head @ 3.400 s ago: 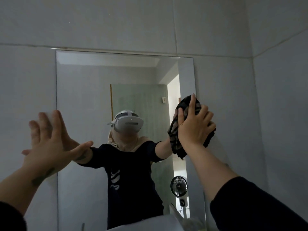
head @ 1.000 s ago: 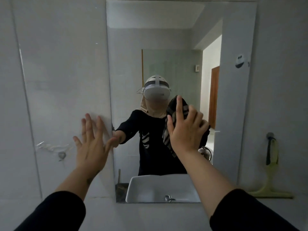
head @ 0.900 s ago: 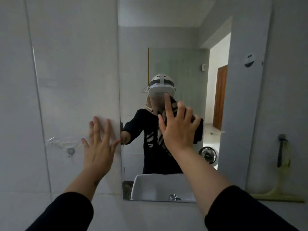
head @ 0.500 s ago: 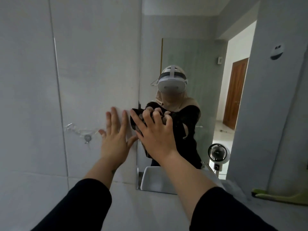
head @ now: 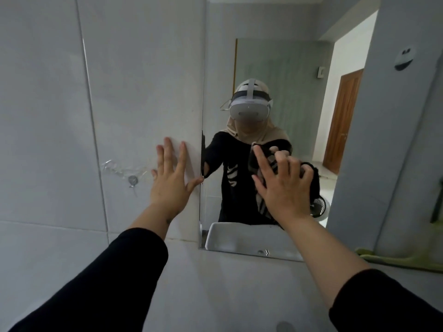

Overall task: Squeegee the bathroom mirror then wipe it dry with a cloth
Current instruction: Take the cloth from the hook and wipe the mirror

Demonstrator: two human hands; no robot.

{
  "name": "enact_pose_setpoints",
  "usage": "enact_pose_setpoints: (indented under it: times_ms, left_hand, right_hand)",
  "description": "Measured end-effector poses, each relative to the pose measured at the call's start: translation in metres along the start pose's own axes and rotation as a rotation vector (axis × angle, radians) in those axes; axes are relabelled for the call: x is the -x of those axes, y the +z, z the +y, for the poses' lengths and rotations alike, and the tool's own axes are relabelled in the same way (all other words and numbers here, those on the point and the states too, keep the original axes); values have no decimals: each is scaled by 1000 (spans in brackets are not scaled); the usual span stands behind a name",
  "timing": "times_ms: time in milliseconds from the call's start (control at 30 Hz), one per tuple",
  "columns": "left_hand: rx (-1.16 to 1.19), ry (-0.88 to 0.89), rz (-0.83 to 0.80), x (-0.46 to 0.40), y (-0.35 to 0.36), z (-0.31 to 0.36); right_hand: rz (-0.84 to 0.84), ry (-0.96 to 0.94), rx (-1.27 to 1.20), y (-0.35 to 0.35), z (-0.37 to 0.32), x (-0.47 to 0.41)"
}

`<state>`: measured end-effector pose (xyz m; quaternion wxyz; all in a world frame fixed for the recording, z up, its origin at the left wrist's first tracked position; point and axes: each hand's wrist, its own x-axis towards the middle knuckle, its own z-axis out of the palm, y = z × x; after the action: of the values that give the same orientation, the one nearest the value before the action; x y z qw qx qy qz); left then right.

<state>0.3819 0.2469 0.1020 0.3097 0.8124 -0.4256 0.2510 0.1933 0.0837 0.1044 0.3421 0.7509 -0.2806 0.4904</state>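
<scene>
The bathroom mirror [head: 287, 56] hangs on the tiled wall, filling the upper right of the view. My right hand [head: 280, 188] presses a dark striped cloth [head: 311, 185] flat against the lower middle of the glass, fingers spread over it. My left hand [head: 171, 178] lies flat and open on the wall tile just left of the mirror's left edge, thumb touching the edge. A yellow-green squeegee [head: 402, 257] rests at the far right below the mirror, partly cut off by the frame.
A small metal hook with clear plastic [head: 131, 179] is fixed to the tile left of my left hand. The mirror reflects a white basin [head: 239, 238], a small fan and a brown door. A round sticker [head: 405, 57] sits at upper right.
My right hand has slid the cloth to the right across the glass, away from the mirror's left edge. My left hand stays flat on the tile. The view has shifted slightly.
</scene>
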Motion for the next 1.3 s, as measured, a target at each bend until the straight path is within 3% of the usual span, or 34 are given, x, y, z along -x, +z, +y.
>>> enact_pose_setpoints:
  times_ms: [267, 533, 767, 1300]
  left_hand:
    - [-80, -7, -7, 7, 11, 0]
    - [-212, 128, 176, 18, 44, 11]
    - [-178, 143, 183, 16, 47, 7]
    - [-161, 250, 98, 24, 34, -8]
  right_hand:
    - [-58, 272, -50, -2, 64, 27]
    - [-76, 614, -80, 8, 116, 63]
    - [-55, 824, -112, 17, 112, 92]
    - [15, -41, -110, 10, -76, 22]
